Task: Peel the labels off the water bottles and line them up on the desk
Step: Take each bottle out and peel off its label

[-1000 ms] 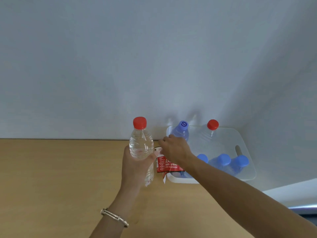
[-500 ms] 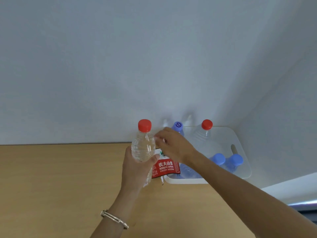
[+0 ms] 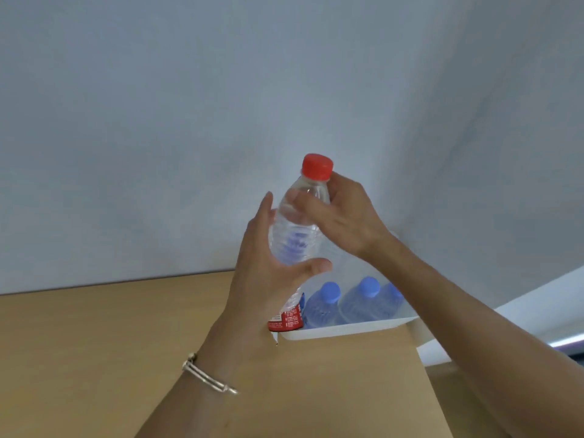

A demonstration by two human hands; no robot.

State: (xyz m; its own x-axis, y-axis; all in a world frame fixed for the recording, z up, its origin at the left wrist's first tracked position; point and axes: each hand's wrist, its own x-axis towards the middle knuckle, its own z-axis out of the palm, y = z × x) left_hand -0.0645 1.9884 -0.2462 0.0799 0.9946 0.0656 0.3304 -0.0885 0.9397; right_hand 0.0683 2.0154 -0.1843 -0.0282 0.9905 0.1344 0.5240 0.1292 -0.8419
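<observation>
A clear water bottle (image 3: 295, 235) with a red cap is held up in the air above the wooden desk (image 3: 94, 358). My left hand (image 3: 268, 279) wraps round its lower body from the left, thumb across the front. My right hand (image 3: 341, 216) grips the bottle's shoulder just under the cap. A red label (image 3: 286, 320) shows low on the bottle, below my left hand; how far it is loose I cannot tell.
A white tray (image 3: 347, 330) stands at the desk's right end against the wall, with three blue-capped bottles (image 3: 322, 305) visible in it. The desk's right edge drops off just beyond the tray. A bracelet is on my left wrist.
The bottle has risen and come closer. My right hand left the red label and moved up to grip the bottle near its cap. The view shifted left and down.
</observation>
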